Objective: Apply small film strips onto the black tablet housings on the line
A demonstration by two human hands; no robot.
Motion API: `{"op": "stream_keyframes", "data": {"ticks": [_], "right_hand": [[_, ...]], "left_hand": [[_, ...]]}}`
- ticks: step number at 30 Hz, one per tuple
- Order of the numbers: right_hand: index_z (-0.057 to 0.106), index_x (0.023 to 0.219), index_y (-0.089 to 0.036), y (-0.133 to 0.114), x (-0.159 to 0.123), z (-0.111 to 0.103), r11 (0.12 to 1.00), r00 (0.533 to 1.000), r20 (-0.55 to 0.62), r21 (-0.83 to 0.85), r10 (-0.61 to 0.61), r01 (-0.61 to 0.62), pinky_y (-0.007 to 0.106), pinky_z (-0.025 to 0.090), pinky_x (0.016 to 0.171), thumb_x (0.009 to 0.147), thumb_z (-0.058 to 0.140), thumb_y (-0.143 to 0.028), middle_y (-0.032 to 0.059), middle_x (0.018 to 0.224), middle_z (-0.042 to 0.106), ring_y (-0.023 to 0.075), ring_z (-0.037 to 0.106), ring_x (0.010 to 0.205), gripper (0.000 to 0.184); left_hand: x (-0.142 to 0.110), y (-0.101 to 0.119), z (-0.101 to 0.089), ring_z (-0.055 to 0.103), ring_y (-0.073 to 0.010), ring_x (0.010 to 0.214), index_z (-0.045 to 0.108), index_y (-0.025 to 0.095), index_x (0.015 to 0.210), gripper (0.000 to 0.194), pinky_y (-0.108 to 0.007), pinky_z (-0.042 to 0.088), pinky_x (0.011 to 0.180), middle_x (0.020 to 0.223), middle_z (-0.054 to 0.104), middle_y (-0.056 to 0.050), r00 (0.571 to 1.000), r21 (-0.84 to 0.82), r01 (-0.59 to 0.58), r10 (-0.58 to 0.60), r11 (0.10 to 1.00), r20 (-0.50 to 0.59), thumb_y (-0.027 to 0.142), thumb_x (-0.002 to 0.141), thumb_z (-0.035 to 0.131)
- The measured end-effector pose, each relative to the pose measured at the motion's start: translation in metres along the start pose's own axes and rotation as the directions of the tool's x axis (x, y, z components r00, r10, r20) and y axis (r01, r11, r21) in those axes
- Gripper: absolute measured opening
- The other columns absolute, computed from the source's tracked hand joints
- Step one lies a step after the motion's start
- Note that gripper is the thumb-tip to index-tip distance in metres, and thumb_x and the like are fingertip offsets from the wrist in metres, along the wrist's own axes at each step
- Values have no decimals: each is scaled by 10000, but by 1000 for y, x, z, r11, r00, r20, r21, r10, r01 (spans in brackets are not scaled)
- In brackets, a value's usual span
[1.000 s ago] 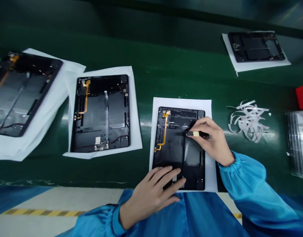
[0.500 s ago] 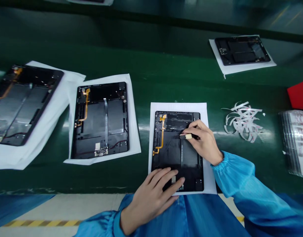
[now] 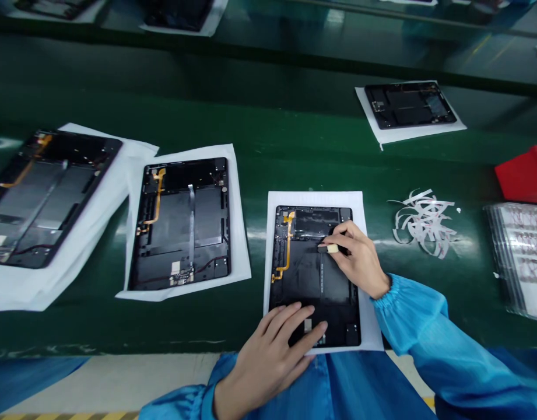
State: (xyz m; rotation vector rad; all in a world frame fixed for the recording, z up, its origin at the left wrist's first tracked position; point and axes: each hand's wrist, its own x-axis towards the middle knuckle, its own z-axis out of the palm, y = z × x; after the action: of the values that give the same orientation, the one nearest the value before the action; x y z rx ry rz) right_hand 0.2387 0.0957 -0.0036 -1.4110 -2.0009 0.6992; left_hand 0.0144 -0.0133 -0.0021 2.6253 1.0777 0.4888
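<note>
An opened black tablet shell (image 3: pixel 301 286) lies on a white sheet (image 3: pixel 368 315) in front of me, an orange flex cable (image 3: pixel 288 251) running down its left side. My right hand (image 3: pixel 358 256) pinches a small black and cream piece (image 3: pixel 332 248) over the shell's upper middle, near the top of a dark printed strip (image 3: pixel 322 278). Whether the piece touches the shell I cannot tell. My left hand (image 3: pixel 272 350) rests with fingers spread across the shell's lower edge, partly hiding a small pale component there.
Two more opened shells, one nearer (image 3: pixel 172 233) and one farther left (image 3: pixel 53 198), lie on white sheets. Another shell (image 3: pixel 410 105) sits at the back right. Curled white strips (image 3: pixel 425 224), a red bin (image 3: pixel 524 175) and stacked clear trays (image 3: pixel 524 256) stand to the right.
The camera view has tilted up slightly, so the bench things appear lower. My right hand stays at nearly the same spot over the shell, and my left hand stays spread on it.
</note>
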Motion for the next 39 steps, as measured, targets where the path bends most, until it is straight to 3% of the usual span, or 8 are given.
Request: {"op": "stream_keyframes", "data": {"ticks": [7, 13, 26, 31, 34, 39], "right_hand": [[712, 944, -190, -2, 1, 0, 1000, 1000, -9, 0, 5, -4, 281, 475, 620, 888, 541, -129, 65, 960, 597, 163, 598, 749, 190], [712, 948, -190, 0, 0, 1, 1000, 1000, -16, -8, -5, 5, 292, 483, 660, 880, 541, -121, 63, 950, 603, 176, 612, 791, 196], [698, 946, -210, 1, -1, 3, 1000, 1000, -19, -17, -14, 13, 311, 514, 690, 872, 541, -122, 57, 948, 601, 185, 620, 798, 194], [642, 1030, -230, 1, -1, 4, 1000, 999, -32, 12, 17, -16, 309, 522, 745, 854, 548, -101, 51, 969, 582, 192, 612, 866, 238], [573, 1160, -229, 1, 0, 5, 997, 995, -85, 63, 60, -55, 294, 507, 727, 841, 574, -111, 37, 956, 563, 175, 578, 820, 340], [568, 1060, -218, 2, 2, 6, 939, 938, -259, 312, 229, -143, 242, 409, 563, 899, 586, -256, -45, 735, 474, 104, 407, 549, 167]], "left_hand": [[4, -3, -4, 487, -237, 1184, 633, 300, 1266, 440, -346, 243, 1082, 1245, 622, -62, 998, 71, -59, 58, 996, 16, 555, 944, 477], [4, -2, -2, 443, -262, 1248, 605, 276, 1315, 559, -373, 129, 1150, 1291, 604, -94, 999, 123, -43, 39, 991, 35, 631, 902, 480], [5, -2, -2, 451, -282, 1247, 613, 283, 1306, 543, -383, 144, 1141, 1321, 571, -106, 999, 129, -41, 37, 991, 32, 623, 902, 487], [1, -1, -1, 392, -352, 1301, 475, 233, 1435, 757, -434, 149, 1129, 1387, 498, -158, 998, 155, -12, 1, 988, 69, 707, 845, 486], [6, -2, -2, 352, -394, 1328, 397, 235, 1481, 896, -466, 189, 1099, 1435, 439, -183, 996, 187, 21, -36, 982, 76, 798, 785, 434], [34, -15, -7, 366, -414, 1327, 426, 254, 1463, 847, -494, 285, 1051, 1457, 419, -186, 998, 198, 23, -33, 980, 47, 781, 800, 438]]}}
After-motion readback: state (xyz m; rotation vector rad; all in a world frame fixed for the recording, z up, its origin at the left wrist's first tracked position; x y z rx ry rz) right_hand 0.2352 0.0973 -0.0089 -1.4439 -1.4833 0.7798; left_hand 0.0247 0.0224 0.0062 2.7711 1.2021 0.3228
